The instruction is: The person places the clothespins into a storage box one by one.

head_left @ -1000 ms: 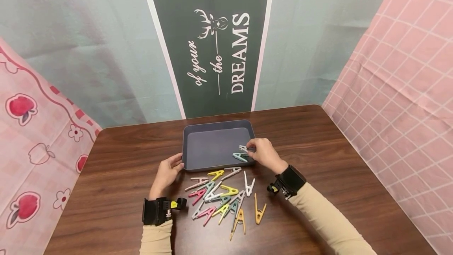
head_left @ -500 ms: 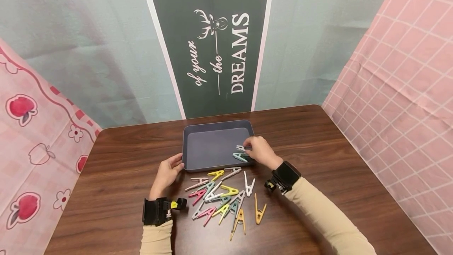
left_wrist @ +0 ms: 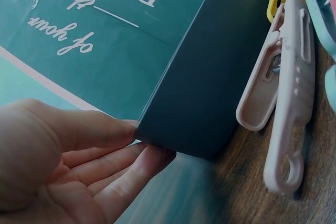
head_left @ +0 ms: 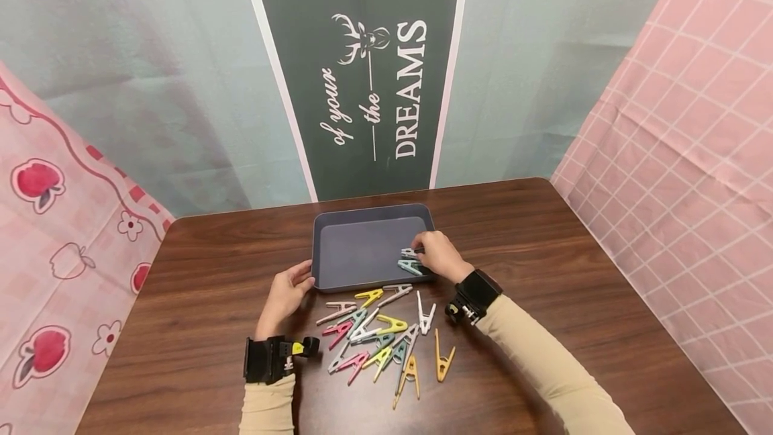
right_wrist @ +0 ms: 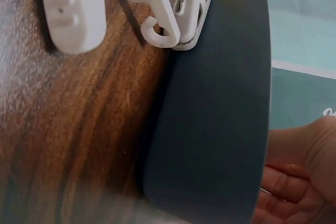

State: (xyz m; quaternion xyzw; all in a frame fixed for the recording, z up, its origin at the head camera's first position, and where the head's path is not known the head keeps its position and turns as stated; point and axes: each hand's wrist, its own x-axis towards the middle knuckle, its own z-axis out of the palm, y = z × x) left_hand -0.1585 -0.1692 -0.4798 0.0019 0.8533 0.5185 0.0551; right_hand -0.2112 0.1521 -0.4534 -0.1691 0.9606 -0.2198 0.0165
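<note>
A dark grey rectangular tray (head_left: 362, 254) lies at the back of the table. My left hand (head_left: 285, 293) holds its front left corner, the thumb (left_wrist: 100, 129) and fingers meeting at the tray wall (left_wrist: 194, 87) in the left wrist view. Inside the tray's right end my right hand (head_left: 439, 255) pinches a pale grey clothespin (head_left: 407, 253). Just in front of it lies a light teal clothespin (head_left: 409, 266). From the right wrist, the tray's side (right_wrist: 210, 119) hides the fingertips and the held clothespin.
Several clothespins in pink, yellow, white, teal and grey lie in a loose heap before the tray, with an orange clothespin (head_left: 443, 356) at the heap's right. A pale pink clothespin (left_wrist: 291, 87) lies near the left hand. A curtain (head_left: 362, 86) hangs behind the table.
My right hand has moved a little to the left inside the tray, bringing the pale grey clothespin above the teal one. The left hand stays at the corner.
</note>
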